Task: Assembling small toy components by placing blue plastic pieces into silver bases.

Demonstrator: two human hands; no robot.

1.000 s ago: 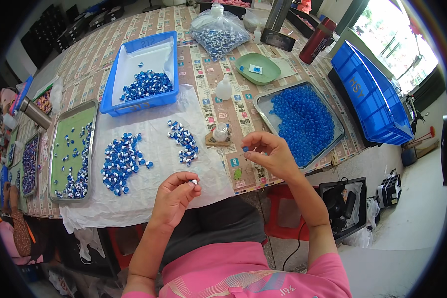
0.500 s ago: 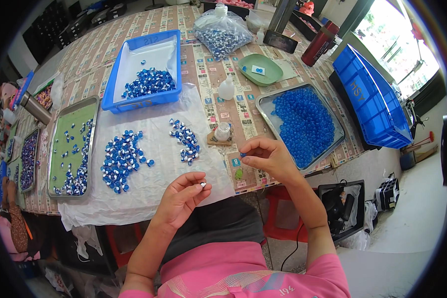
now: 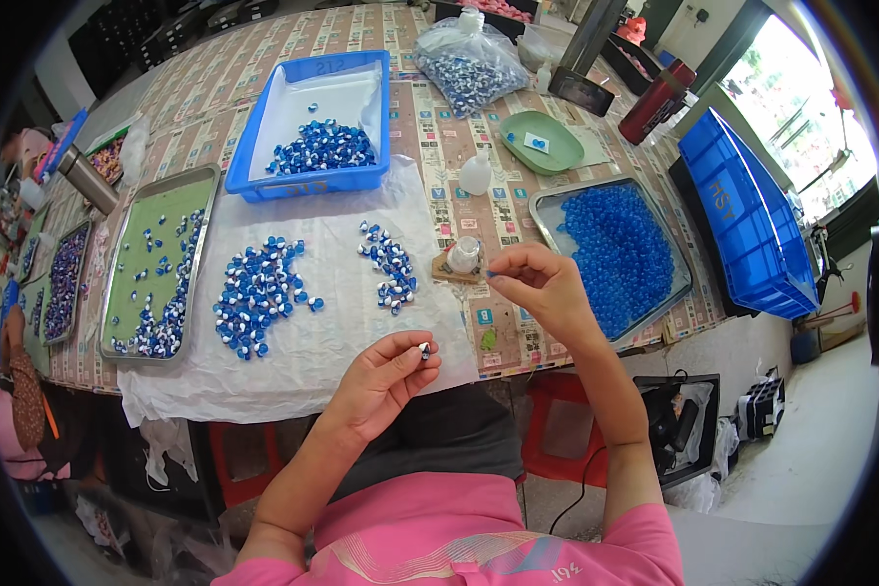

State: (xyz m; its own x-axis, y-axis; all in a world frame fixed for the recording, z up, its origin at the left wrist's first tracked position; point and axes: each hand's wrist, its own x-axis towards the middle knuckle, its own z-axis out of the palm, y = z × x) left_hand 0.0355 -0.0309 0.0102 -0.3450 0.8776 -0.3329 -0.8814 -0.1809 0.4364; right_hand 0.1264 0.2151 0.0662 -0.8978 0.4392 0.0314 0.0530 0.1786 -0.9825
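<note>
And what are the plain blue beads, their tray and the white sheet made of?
Beads: plastic or glass, I can't tell which; glossy and see-through. Tray: probably metal, perhaps steel, given its shiny grey rim. Sheet: thin paper or plastic film, fairly matte, judging by its many soft creases.

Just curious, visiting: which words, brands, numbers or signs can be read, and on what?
I won't copy lettering, only locate it:
Large blue plastic crate: large tan letters.
Shallow blue plastic tray: markings, front and back.
Pink fabric shirt: pale print.
Patterned pinkish-beige table covering: many prints, mostly too small to read.
</note>
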